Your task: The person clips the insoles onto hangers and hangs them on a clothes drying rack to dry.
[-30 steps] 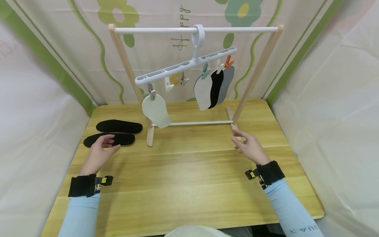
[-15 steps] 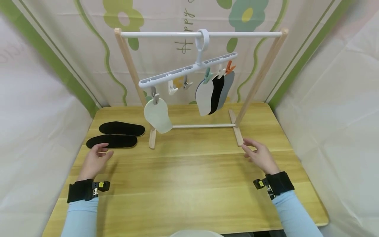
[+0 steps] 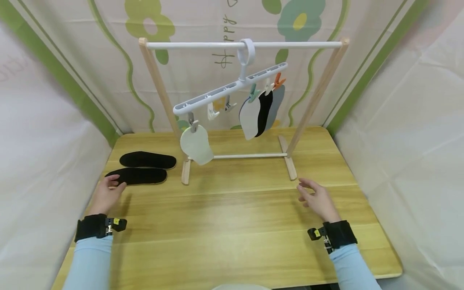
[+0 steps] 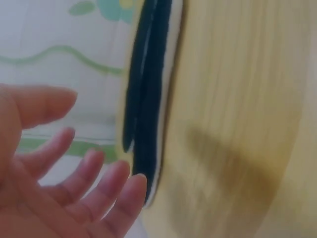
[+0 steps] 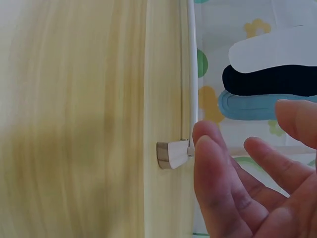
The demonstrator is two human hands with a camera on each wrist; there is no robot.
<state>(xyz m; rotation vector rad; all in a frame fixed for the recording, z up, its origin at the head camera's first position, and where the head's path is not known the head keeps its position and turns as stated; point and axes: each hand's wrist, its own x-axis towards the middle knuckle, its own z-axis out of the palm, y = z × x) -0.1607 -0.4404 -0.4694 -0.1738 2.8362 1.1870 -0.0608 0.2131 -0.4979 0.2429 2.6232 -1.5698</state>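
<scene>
My left hand (image 3: 105, 196) hovers near the front black insole (image 3: 141, 176) at the table's left, fingers loosely bent and holding nothing. Behind that insole lies a second black insole (image 3: 148, 160). In the left wrist view the left hand's fingers (image 4: 111, 183) are spread, with the black insoles beyond them. On the right, my right hand (image 3: 319, 200) is just in front of the rack's right wooden foot (image 3: 291, 168), also holding nothing. A white clip hanger (image 3: 232, 88) hangs tilted from the rack, bearing a pale green insole (image 3: 197, 146), a white insole (image 3: 249, 119), a black insole (image 3: 264, 112) and a grey-blue insole (image 3: 276, 105).
The wooden rack's white top bar (image 3: 203, 45) spans above the hanger, and a lower bar (image 3: 250, 155) joins its feet. Two clips on the hanger, a white clip (image 3: 212, 112) and a grey clip (image 3: 229, 105), hold nothing. Fabric walls surround the wooden table (image 3: 232, 225).
My left hand has drawn back leftward and toward me from over the front insole. The right hand has moved toward me and slightly right, away from the rack's foot. The hanger has swung slightly.
</scene>
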